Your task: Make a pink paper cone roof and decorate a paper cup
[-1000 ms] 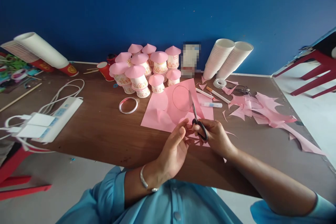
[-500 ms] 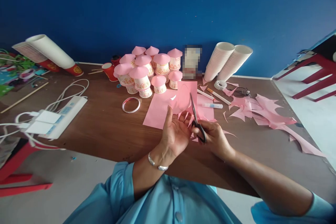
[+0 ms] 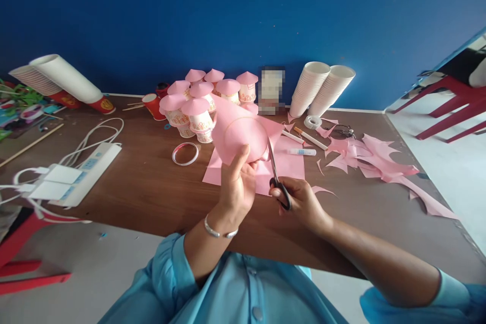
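Note:
My left hand (image 3: 239,179) pinches a sheet of pink paper (image 3: 245,134) from below, thumb on top and fingers underneath. A round outline is drawn on this paper, and its lower edge follows the curve. My right hand (image 3: 299,200) grips black-handled scissors (image 3: 275,174), whose blades point up against the right edge of the paper by the outline. Under the hands, more pink paper (image 3: 292,167) lies flat on the table. Behind the held sheet stand several paper-cup houses (image 3: 200,122) with pink cone roofs, some partly hidden by it.
Pink offcuts (image 3: 374,157) lie at right, near a glue stick (image 3: 302,152), markers (image 3: 311,138) and a tape roll (image 3: 313,121). Stacked white cups (image 3: 309,88) lean on the blue wall. At left are a power strip (image 3: 89,174), a bracelet-like tape ring (image 3: 185,153) and leaning cup stacks (image 3: 68,81).
My left hand has gone from open palm up to holding the pink sheet, which is now lifted and turned leftward. The scissors stay in my right hand, slightly lower. The view has shifted a little.

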{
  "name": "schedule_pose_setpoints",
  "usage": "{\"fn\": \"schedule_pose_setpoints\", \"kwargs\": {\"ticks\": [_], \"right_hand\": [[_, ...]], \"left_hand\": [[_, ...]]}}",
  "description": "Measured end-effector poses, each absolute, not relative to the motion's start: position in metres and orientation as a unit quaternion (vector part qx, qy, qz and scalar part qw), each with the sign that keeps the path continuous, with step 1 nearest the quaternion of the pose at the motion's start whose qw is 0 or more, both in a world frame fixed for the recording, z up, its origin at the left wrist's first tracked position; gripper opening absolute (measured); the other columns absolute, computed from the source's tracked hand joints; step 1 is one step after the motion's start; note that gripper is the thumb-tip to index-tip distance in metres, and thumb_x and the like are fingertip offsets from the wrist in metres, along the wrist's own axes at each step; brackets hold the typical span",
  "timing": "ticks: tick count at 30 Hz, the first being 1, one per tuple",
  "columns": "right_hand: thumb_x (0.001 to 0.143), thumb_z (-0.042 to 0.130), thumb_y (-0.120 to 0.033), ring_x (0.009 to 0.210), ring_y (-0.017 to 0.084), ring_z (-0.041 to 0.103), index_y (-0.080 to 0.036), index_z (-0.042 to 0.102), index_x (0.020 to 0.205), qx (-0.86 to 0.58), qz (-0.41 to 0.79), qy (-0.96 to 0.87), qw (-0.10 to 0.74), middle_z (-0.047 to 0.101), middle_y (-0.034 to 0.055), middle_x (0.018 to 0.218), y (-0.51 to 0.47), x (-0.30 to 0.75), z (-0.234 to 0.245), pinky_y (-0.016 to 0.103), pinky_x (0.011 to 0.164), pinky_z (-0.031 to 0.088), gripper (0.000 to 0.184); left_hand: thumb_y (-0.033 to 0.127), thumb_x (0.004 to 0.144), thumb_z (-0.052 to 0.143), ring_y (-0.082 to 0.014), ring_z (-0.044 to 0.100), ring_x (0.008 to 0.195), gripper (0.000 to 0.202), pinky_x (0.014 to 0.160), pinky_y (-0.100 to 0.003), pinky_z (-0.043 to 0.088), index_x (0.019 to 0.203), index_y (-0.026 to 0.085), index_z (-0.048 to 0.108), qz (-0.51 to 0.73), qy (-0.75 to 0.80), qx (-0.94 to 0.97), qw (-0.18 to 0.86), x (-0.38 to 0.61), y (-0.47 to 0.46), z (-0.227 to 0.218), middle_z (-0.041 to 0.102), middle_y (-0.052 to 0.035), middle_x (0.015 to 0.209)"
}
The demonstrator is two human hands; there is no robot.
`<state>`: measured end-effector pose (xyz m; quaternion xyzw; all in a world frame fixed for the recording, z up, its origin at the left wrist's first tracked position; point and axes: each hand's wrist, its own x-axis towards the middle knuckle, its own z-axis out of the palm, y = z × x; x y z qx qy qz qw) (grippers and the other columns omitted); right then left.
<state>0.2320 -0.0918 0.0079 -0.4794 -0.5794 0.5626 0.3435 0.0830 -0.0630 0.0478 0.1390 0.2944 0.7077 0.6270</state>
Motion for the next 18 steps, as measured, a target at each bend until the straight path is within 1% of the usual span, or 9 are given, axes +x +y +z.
{"fn": "schedule_pose_setpoints", "kwargs": {"ticks": [2, 4, 6, 9, 11, 13, 15, 16, 18], "right_hand": [[0.08, 0.076, -0.073, 0.046, 0.013, 0.054, -0.021, 0.061, 0.073, -0.468, 0.58, -0.572, 0.343, 0.053, -0.0044, 0.054, -0.094, 0.231, 0.009, 0.024, 0.047, 0.042, 0.055], [0.078, 0.075, -0.079, 0.048, 0.013, 0.056, -0.02, 0.062, 0.076, -0.456, 0.596, -0.563, 0.347, 0.054, -0.0039, 0.058, -0.096, 0.229, 0.01, 0.025, 0.048, 0.042, 0.06], [0.076, 0.072, -0.085, 0.051, 0.013, 0.058, -0.019, 0.062, 0.079, -0.443, 0.612, -0.554, 0.35, 0.055, -0.0029, 0.065, -0.098, 0.227, 0.01, 0.025, 0.05, 0.043, 0.067], [0.076, 0.066, -0.091, 0.056, 0.013, 0.058, -0.019, 0.06, 0.085, -0.423, 0.626, -0.556, 0.346, 0.056, -0.0021, 0.071, -0.101, 0.224, 0.009, 0.026, 0.054, 0.045, 0.072], [0.08, 0.061, -0.091, 0.058, 0.013, 0.056, -0.02, 0.059, 0.089, -0.416, 0.625, -0.565, 0.343, 0.056, -0.0026, 0.071, -0.102, 0.223, 0.008, 0.026, 0.057, 0.046, 0.072], [0.084, 0.057, -0.09, 0.06, 0.013, 0.054, -0.021, 0.057, 0.09, -0.413, 0.618, -0.574, 0.344, 0.054, -0.0033, 0.07, -0.102, 0.222, 0.007, 0.026, 0.059, 0.046, 0.07], [0.086, 0.054, -0.09, 0.06, 0.013, 0.052, -0.021, 0.056, 0.089, -0.412, 0.611, -0.583, 0.342, 0.054, -0.0033, 0.07, -0.101, 0.222, 0.007, 0.027, 0.06, 0.045, 0.069], [0.086, 0.053, -0.091, 0.061, 0.013, 0.052, -0.021, 0.056, 0.089, -0.414, 0.606, -0.587, 0.342, 0.054, -0.0028, 0.072, -0.101, 0.222, 0.006, 0.027, 0.059, 0.044, 0.07], [0.086, 0.053, -0.091, 0.061, 0.013, 0.052, -0.021, 0.057, 0.09, -0.421, 0.598, -0.587, 0.347, 0.055, -0.002, 0.074, -0.1, 0.222, 0.005, 0.027, 0.059, 0.043, 0.071]], "left_hand": [[0.027, 0.077, 0.088, -0.0186, 0.072, 0.095, 0.019, 0.088, -0.03, 0.06, 0.089, 0.02, 0.075, 0.743, 0.311, 0.216, 0.552, 0.083, -0.067, 0.05, 0.075, -0.003, 0.092], [0.03, 0.079, 0.088, -0.0204, 0.073, 0.099, 0.018, 0.091, -0.032, 0.06, 0.09, 0.022, 0.077, 0.749, 0.339, 0.25, 0.511, 0.083, -0.07, 0.049, 0.076, -0.0033, 0.094], [0.034, 0.082, 0.086, -0.02, 0.073, 0.094, 0.017, 0.089, -0.033, 0.06, 0.085, 0.021, 0.076, 0.737, 0.361, 0.265, 0.506, 0.083, -0.073, 0.046, 0.075, -0.0034, 0.089], [0.04, 0.084, 0.084, -0.0175, 0.069, 0.079, 0.028, 0.083, -0.033, 0.06, 0.072, 0.017, 0.072, 0.711, 0.391, 0.282, 0.511, 0.082, -0.077, 0.039, 0.068, -0.0023, 0.075], [0.042, 0.083, 0.085, -0.0155, 0.065, 0.073, 0.034, 0.08, -0.032, 0.059, 0.065, 0.018, 0.068, 0.698, 0.423, 0.276, 0.508, 0.082, -0.079, 0.035, 0.061, 0.0006, 0.065], [0.042, 0.081, 0.087, -0.0159, 0.066, 0.078, 0.032, 0.085, -0.032, 0.058, 0.069, 0.019, 0.069, 0.696, 0.437, 0.265, 0.505, 0.082, -0.079, 0.03, 0.063, 0.0015, 0.068], [0.041, 0.08, 0.088, -0.017, 0.069, 0.09, 0.026, 0.093, -0.033, 0.057, 0.08, 0.02, 0.074, 0.702, 0.435, 0.258, 0.502, 0.081, -0.079, 0.026, 0.07, 0.0002, 0.081], [0.041, 0.08, 0.088, -0.017, 0.069, 0.091, 0.026, 0.093, -0.033, 0.056, 0.082, 0.02, 0.074, 0.699, 0.442, 0.256, 0.5, 0.081, -0.079, 0.024, 0.071, -0.0003, 0.084], [0.041, 0.079, 0.089, -0.016, 0.066, 0.079, 0.029, 0.083, -0.032, 0.057, 0.071, 0.02, 0.07, 0.678, 0.481, 0.259, 0.491, 0.079, -0.08, 0.02, 0.067, 0.0008, 0.075]]}}
